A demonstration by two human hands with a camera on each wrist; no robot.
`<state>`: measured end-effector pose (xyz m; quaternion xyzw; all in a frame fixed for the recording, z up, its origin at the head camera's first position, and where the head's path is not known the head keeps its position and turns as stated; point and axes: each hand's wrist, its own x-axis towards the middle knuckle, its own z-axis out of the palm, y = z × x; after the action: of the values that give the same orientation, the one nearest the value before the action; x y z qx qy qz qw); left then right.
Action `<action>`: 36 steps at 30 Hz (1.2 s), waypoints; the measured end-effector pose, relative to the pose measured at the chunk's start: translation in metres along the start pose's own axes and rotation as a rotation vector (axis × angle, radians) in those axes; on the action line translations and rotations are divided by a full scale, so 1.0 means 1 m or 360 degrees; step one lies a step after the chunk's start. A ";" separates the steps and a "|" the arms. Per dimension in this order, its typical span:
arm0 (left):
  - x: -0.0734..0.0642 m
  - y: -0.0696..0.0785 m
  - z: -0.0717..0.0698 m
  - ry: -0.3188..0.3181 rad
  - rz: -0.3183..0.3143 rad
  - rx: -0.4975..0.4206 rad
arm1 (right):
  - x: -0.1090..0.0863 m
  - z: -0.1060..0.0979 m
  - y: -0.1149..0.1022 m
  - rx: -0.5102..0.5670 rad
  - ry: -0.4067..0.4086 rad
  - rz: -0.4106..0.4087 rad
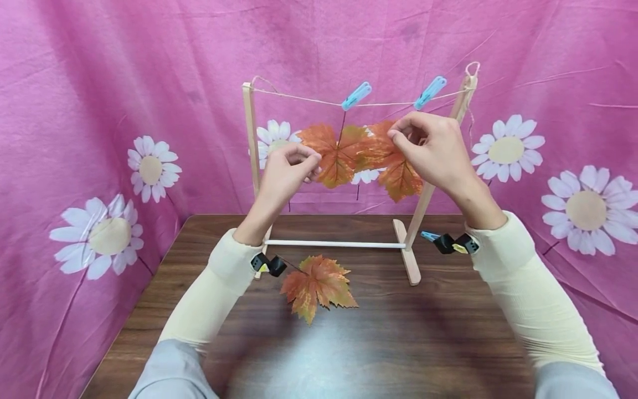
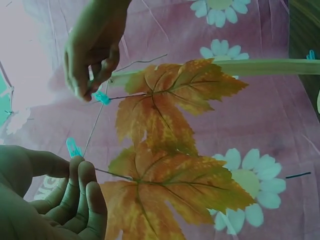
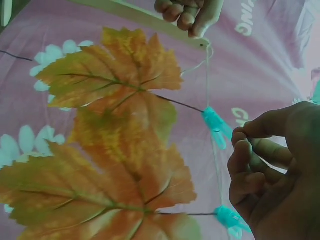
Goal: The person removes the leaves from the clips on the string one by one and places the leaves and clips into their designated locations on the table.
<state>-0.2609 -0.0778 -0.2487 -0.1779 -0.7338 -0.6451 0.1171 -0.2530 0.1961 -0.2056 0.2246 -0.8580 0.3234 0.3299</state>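
Two orange-brown artificial maple leaves hang by their stems from a string [image 1: 299, 98], each under a light blue clothespin. In the head view the left leaf [image 1: 336, 152] hangs below its clothespin [image 1: 356, 96]. The right leaf [image 1: 399, 174], under the other clothespin [image 1: 431, 92], is partly covered by my right hand [image 1: 436, 147]. That hand's fingers are loosely bent, with nothing visible between them. My left hand [image 1: 289, 169] is in front of the left leaf's edge, thumb and fingertips close together, holding nothing visible. Both hands look apart from the clothespins.
The string spans a wooden stand with a left post [image 1: 251, 133], a right post [image 1: 421, 213] and a white crossbar [image 1: 334, 244]. Another maple leaf [image 1: 319, 285] lies on the brown table [image 1: 379, 343]. A further blue clothespin [image 1: 428, 236] is behind the right wrist camera. Pink flowered cloth [image 1: 199, 66] surrounds the table.
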 end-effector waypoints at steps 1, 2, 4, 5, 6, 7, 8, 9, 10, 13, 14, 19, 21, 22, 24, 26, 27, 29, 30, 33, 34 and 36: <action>0.001 0.002 0.002 0.0002 0.0021 0.0021 | 0.003 0.000 -0.002 -0.0002 -0.0007 -0.0008; 0.003 0.003 0.003 0.0006 0.0035 0.0039 | 0.006 -0.001 -0.005 -0.0006 -0.0013 -0.0015; 0.006 0.008 0.006 0.0022 0.0056 0.0063 | 0.012 -0.002 -0.009 -0.0015 -0.0031 -0.0031; 0.008 0.010 0.007 0.0035 0.0057 0.0073 | 0.015 -0.003 -0.012 -0.0023 -0.0040 -0.0040; 0.011 0.012 0.009 0.0049 0.0065 0.0092 | 0.019 -0.004 -0.014 -0.0033 -0.0048 -0.0047; 0.013 0.015 0.010 0.0058 0.0063 0.0102 | 0.023 -0.004 -0.016 -0.0042 -0.0058 -0.0053; 0.016 0.017 0.011 0.0065 0.0071 0.0110 | 0.027 -0.005 -0.018 -0.0051 -0.0071 -0.0060; 0.018 0.019 0.013 0.0069 0.0077 0.0118 | 0.031 -0.006 -0.020 -0.0062 -0.0086 -0.0068; 0.021 0.021 0.014 0.0075 0.0087 0.0121 | 0.035 -0.007 -0.022 -0.0073 -0.0101 -0.0074; 0.028 0.026 0.019 0.0084 0.0117 0.0112 | 0.047 -0.008 -0.026 -0.0117 -0.0141 -0.0103; 0.030 0.027 0.020 0.0088 0.0128 0.0103 | 0.050 -0.008 -0.027 -0.0125 -0.0147 -0.0117; 0.041 0.034 0.028 0.0147 0.0145 0.0196 | 0.069 -0.008 -0.030 -0.0149 -0.0159 -0.0131; 0.046 0.036 0.029 0.0182 0.0136 0.0287 | 0.075 -0.009 -0.032 -0.0165 -0.0185 -0.0108; 0.049 0.037 0.030 0.0201 0.0129 0.0337 | 0.079 -0.010 -0.033 -0.0178 -0.0205 -0.0090; 0.054 0.038 0.032 0.0231 0.0103 0.0404 | 0.084 -0.011 -0.035 -0.0216 -0.0273 -0.0037; 0.058 0.037 0.034 0.0245 0.0082 0.0443 | 0.089 -0.011 -0.036 -0.0241 -0.0361 0.0022; 0.060 0.037 0.034 0.0248 0.0073 0.0454 | 0.092 -0.011 -0.037 -0.0254 -0.0409 0.0055; 0.063 0.036 0.036 0.0251 0.0068 0.0470 | 0.096 -0.010 -0.038 -0.0261 -0.0499 0.0120; 0.064 0.035 0.037 0.0250 0.0065 0.0477 | 0.098 -0.009 -0.038 -0.0260 -0.0540 0.0149; 0.068 0.034 0.039 0.0242 0.0036 0.0509 | 0.102 -0.007 -0.037 -0.0268 -0.0628 0.0217; 0.069 0.033 0.040 0.0239 0.0027 0.0520 | 0.103 -0.006 -0.037 -0.0273 -0.0648 0.0237; 0.071 0.032 0.042 0.0233 0.0003 0.0532 | 0.105 -0.005 -0.036 -0.0278 -0.0677 0.0266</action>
<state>-0.3097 -0.0246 -0.1969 -0.1093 -0.8201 -0.5253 0.1988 -0.3008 0.1565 -0.1137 0.1866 -0.9485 0.2194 0.1320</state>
